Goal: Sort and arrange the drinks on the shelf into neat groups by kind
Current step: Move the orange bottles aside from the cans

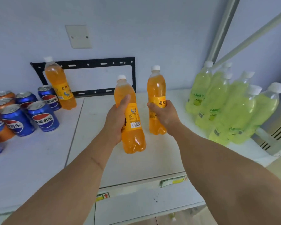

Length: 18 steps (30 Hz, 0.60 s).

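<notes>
both hands hold orange bottles: left grip [116, 120] one [130, 116], right grip [164, 113] another [156, 101].

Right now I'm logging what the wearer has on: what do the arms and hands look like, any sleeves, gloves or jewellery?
Both forearms are bare as far as the view shows: no sleeves. The left hand and right hand wear no gloves, and no rings, watch or bracelet show. The left forearm bears a short thin line, like a scratch or scar.
</notes>
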Each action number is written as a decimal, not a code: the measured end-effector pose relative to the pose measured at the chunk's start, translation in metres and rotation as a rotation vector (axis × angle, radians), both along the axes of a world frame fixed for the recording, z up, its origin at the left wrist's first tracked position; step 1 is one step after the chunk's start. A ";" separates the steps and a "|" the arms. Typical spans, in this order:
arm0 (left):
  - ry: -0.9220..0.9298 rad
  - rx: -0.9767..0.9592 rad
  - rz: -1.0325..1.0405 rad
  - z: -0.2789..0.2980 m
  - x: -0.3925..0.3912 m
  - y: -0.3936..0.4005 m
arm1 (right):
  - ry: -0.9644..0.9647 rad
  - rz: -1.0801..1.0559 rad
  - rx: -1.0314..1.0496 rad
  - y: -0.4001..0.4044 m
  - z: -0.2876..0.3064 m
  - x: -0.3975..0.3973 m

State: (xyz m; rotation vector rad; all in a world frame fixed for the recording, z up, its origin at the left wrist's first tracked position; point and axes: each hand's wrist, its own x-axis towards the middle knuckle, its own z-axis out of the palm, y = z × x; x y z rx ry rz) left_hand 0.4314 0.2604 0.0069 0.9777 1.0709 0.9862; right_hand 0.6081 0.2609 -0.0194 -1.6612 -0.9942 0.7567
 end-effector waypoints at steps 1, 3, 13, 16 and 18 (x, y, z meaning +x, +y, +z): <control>0.009 0.005 0.012 -0.001 0.010 0.004 | -0.009 0.008 0.003 0.005 -0.001 0.012; 0.015 0.008 0.040 -0.004 0.026 0.011 | -0.027 0.021 0.006 0.015 -0.004 0.031; 0.097 0.041 0.161 0.001 0.063 0.042 | 0.036 0.082 0.078 0.061 -0.012 0.072; 0.102 0.073 0.175 0.000 0.067 0.051 | 0.054 0.089 0.093 0.072 -0.017 0.073; 0.098 0.082 0.175 -0.004 0.069 0.057 | 0.063 0.094 0.105 0.080 -0.020 0.073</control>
